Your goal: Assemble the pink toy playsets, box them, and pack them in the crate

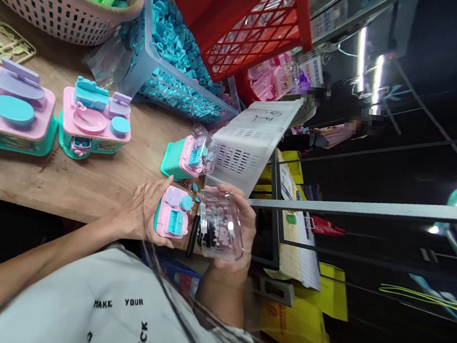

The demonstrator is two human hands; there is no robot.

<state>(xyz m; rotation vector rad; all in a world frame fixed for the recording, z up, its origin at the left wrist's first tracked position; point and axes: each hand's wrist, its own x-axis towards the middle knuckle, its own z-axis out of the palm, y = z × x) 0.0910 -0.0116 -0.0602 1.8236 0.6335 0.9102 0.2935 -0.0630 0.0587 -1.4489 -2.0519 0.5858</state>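
Note:
My left hand [139, 212] grips a small pink and teal toy piece [172, 213] at the front edge of the wooden table [91, 181]. Right beside it, my right hand [233, 230] holds a clear plastic cover [220, 225] with pink shapes showing through it. A black marker-like stick [193, 236] hangs between the two hands. Just beyond them on the table stands a teal and pink toy with a clear cover [189, 160] fitted on it.
Two finished pink and teal toy sets [95, 120] [12, 107] stand at the left. A blue basket of teal parts [174, 65], a pink basket [46, 6], a red crate [249, 24] and a white crate [251, 141] crowd the far side. Yellow boxes [304, 306] lie below the table edge.

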